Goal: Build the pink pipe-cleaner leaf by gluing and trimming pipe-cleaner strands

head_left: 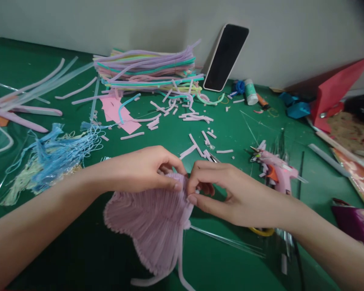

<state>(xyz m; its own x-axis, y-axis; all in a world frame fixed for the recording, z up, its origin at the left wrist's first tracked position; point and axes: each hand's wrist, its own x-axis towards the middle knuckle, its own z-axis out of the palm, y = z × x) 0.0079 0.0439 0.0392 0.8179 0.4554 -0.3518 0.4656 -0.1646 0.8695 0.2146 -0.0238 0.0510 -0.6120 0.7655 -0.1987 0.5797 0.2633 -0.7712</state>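
Observation:
A lilac butterfly-wing shape [151, 222], made of many pipe cleaners side by side, hangs in front of me over the green table. My left hand [157, 171] grips its upper edge between thumb and fingers. At its right edge my right hand [218, 190] pinches with thumb and index finger; a small pale bit shows by the fingertips, too hidden to name. Clear thin strands [227, 240] stick out to the right from the shape's narrow side. Two loose lilac pipe cleaner ends [182, 270] trail below it.
Cut lilac pieces [197, 117] lie scattered beyond my hands, near a pipe cleaner bundle [145, 66]. A phone [226, 56] leans on the wall. Right of my hand lies a pink glue gun [280, 171]; a purple case [353, 222] sits further right. Blue tassels [57, 155] lie left.

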